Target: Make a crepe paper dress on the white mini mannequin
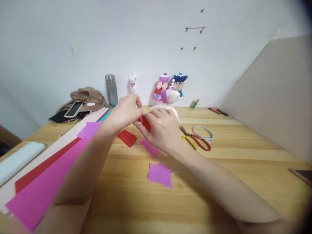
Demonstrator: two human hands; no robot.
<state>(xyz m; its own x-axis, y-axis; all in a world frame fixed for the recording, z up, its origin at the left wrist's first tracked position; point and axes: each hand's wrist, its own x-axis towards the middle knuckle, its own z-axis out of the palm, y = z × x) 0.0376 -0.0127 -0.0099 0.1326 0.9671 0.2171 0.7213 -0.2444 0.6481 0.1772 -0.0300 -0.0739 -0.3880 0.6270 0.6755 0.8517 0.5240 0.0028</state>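
from where i stand, the person leans both bare forearms over a pale wooden counter [117,208]. the right hand [162,128] has a small bright-red piece of thin, paper-like material [145,123] clamped between thumb and fingers, raised above the counter in front of the dress forms. the left hand [126,110] meets it at its left end, fingers curled and close to the red — i cannot tell whether they grip it too.

below the hands lies a crumpled, darker red scrap [127,138], with a bright pink scrap [149,148] partly under the right hand and a squarish purple-pink scrap [160,174] nearer the person. to the right, scissors with orange-red handles [204,145] rest just beside a slim yellow tool [189,142] and a white ring-shaped roll [211,132].

just behind the right hand stands a small white dress form with a purple band [172,96]. farther back, near the white wall, are a bare-looking white one with a pink band [133,85], one in purple and red with a cream bow [162,85], and one in pleated navy [180,78].

on the left, a long magenta strip [48,182] and a long red strip [46,159] lie on a pale sheet — a grey metal flask [111,91] stands behind them.
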